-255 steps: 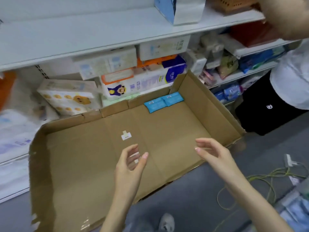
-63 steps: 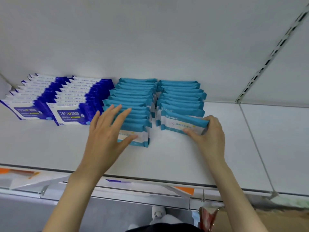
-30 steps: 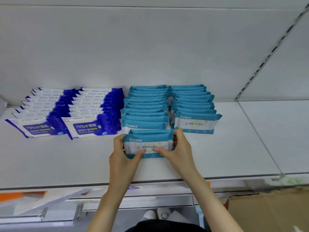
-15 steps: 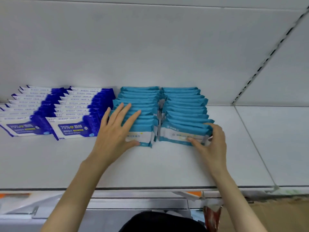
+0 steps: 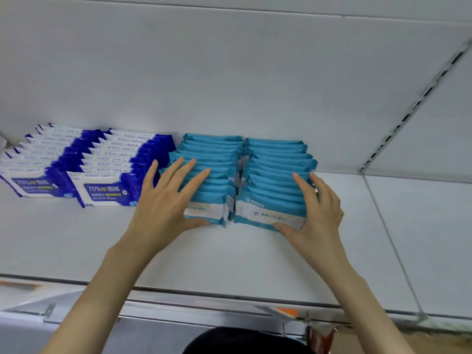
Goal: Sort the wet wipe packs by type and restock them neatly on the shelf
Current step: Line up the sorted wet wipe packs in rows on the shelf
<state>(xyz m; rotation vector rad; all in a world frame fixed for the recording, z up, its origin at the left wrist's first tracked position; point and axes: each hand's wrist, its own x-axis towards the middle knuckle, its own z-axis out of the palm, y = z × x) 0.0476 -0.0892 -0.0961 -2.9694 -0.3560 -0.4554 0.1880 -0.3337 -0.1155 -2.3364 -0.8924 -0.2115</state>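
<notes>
Left hand lying spread flat over left teal row; right hand pressing straight fingers against side of right teal row; neither gripping. Rows sitting on shelf, right of blue alcohol packs. Risk: uneven pushing tipping leaning packs, skewing rows.

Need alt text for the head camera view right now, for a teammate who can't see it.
A left hand and a right hand rest flat-fingered on two side-by-side rows of teal wipe packs on a white shelf. Two rows of dark blue alcohol wipe packs stand to their left.
</notes>
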